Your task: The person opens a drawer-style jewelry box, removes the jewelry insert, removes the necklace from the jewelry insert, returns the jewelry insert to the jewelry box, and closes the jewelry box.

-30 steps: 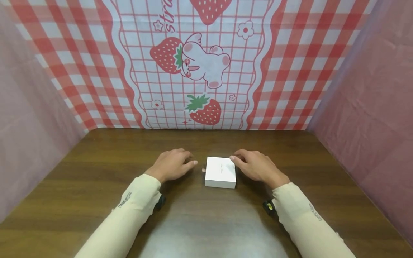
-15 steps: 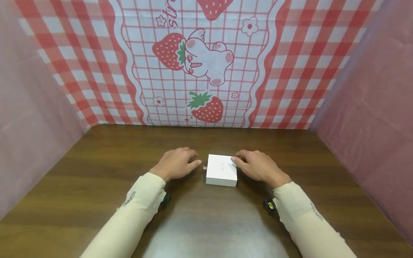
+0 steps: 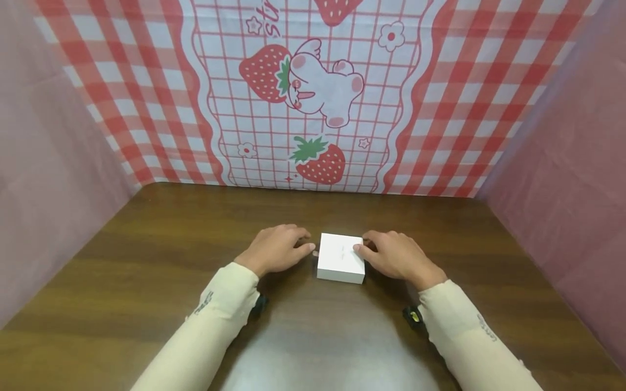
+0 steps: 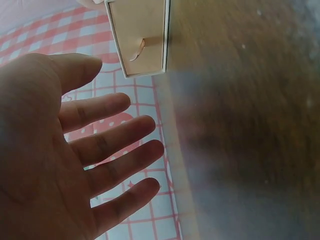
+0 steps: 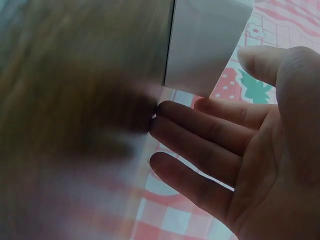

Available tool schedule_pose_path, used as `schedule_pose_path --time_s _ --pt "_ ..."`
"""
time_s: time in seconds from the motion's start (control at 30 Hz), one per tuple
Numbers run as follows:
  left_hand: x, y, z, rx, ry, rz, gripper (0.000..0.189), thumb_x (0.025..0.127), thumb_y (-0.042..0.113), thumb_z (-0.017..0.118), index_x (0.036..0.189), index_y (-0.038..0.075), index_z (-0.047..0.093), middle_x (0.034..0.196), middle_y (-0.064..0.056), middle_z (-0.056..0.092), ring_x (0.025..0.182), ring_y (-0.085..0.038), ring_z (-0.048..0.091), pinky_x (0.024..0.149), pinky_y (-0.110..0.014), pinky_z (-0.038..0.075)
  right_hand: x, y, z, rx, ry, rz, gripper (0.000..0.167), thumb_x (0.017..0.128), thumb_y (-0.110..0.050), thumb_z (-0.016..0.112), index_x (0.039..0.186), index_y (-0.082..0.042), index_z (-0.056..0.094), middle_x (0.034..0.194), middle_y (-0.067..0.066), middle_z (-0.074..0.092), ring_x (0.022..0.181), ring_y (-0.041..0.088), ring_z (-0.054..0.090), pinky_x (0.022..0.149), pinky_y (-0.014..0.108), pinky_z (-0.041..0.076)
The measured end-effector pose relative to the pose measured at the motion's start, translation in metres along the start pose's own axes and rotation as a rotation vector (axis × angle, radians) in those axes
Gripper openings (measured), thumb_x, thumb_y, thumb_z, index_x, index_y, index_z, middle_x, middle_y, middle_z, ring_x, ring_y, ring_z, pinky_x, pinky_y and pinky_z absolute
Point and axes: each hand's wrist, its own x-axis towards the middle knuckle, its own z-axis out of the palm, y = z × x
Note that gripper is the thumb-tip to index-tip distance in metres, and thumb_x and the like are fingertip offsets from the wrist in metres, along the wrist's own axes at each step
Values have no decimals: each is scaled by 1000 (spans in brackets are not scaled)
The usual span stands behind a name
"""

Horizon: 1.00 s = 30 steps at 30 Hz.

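A small white square drawer-style box (image 3: 341, 257) lies on the table. In the left wrist view its end shows a beige drawer face (image 4: 134, 25) with a small ribbon pull loop (image 4: 138, 49). My left hand (image 3: 277, 248) is just left of the box, fingers spread and holding nothing, thumb tip close by the ribbon. At the right side is my right hand (image 3: 397, 255), its thumb over the top edge of the lid. Its index finger (image 5: 232, 111) reaches the far corner of the box (image 5: 202, 47), and the other fingers extend loosely beyond it.
The brown wooden table (image 3: 313, 336) spreads out around the box. A red-and-white strawberry cloth (image 3: 323, 103) hangs along the back edge. Pink cloth walls (image 3: 562, 179) stand at both sides.
My left hand has moved right, closer to the ribbon end of the box. The right thumb now reaches further over the lid. The head view has shifted slightly.
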Motion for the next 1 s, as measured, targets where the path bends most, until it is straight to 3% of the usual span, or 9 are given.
schedule_pose_path --time_s 0.2,0.47,0.63,1.0 --pt "6 4 -2 10 -29 5 40 100 45 57 126 17 69 124 0 68 117 -19 62 95 -44 50 1 1 -3 -11 -15 2 49 97 -47 60 126 -8 66 103 5 70 82 20 61 80 49 52" --pt "6 11 4 25 -62 24 38 101 43 56 126 18 69 120 1 69 112 -18 63 92 -43 51 -1 -2 0 -48 -41 3 59 98 -48 58 142 -9 55 114 11 70 92 23 66 82 52 51" --pt "3 14 5 -4 -64 22 34 102 36 55 127 19 68 122 2 68 116 -18 62 95 -44 50 -1 -7 2 -62 -42 -23 60 99 -48 57 144 -9 53 115 13 70 92 24 67 81 52 53" --pt "5 22 7 -3 -46 58 26 100 26 57 121 17 70 112 1 69 105 -17 64 87 -43 52 -5 -5 2 -83 -26 -55 62 99 -51 55 144 -8 53 112 15 71 95 27 69 78 51 53"
